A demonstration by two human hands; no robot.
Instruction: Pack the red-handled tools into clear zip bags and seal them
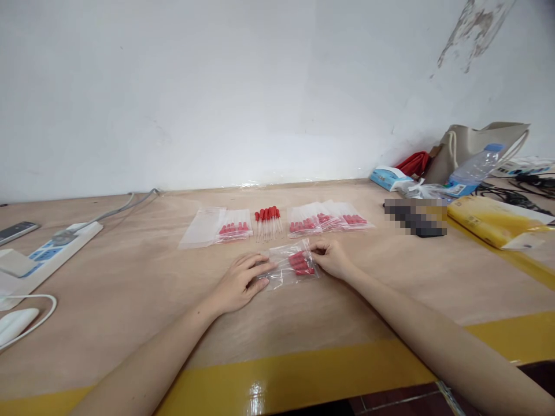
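Between my hands lies a clear zip bag (281, 278) with several red-handled items (300, 263) inside, their exact kind hard to make out. My left hand (243, 280) rests at the bag's left end, fingers stretched out and thumb apart. At the other end, my right hand (332, 257) pinches the bag's zip edge between thumb and fingers. Just beyond, a row of loose red-handled pins with thin shafts (268, 215) lies on the table. Filled zip bags lie left (235, 226) and right (303, 225) of that row. A stack of flat clear bags (201, 227) is at the far left.
A white power strip (82, 232), a phone (17, 232) and a white cable (54, 301) lie on the left. To the right are a blurred dark object (429, 231), a yellow packet (485, 222), a plastic bottle (479, 164) and a beige bag (477, 141). A wall stands behind.
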